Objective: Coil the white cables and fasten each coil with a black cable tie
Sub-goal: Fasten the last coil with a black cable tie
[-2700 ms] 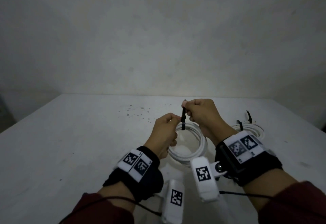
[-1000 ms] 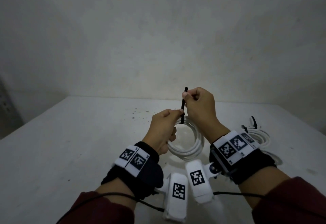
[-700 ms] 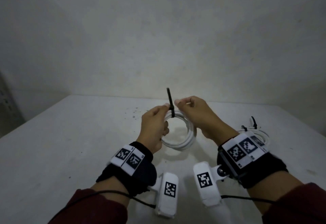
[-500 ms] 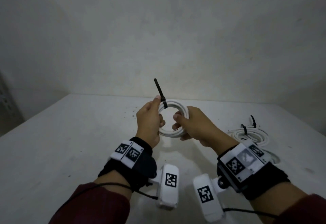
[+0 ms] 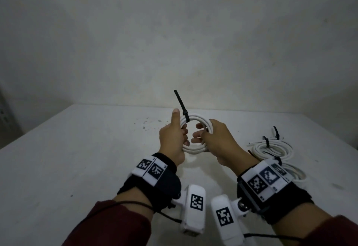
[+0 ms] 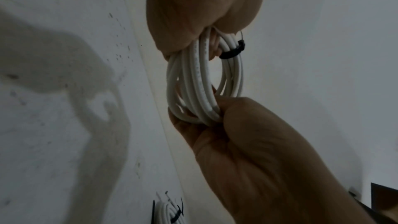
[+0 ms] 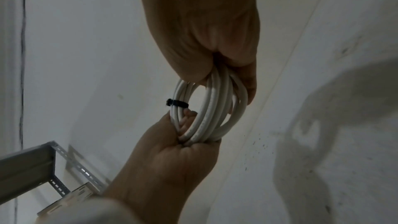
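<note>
White, springy round cable coil (image 5: 195, 121), cinched by a black plastic cable tie (image 5: 185, 116), looked light as left hand (image 5: 173, 141) and right hand (image 5: 217, 141) gripped opposite sides.

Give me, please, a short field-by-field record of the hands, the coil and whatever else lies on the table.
left hand: grips the coil's left side, thumb up
right hand: grips the coil's right side
coil: white, held upright above the table
tie: black, closed round the coil's top, tail sticking up
tied coils: lying at the right of the table
table: white, speckled near the middle
</note>
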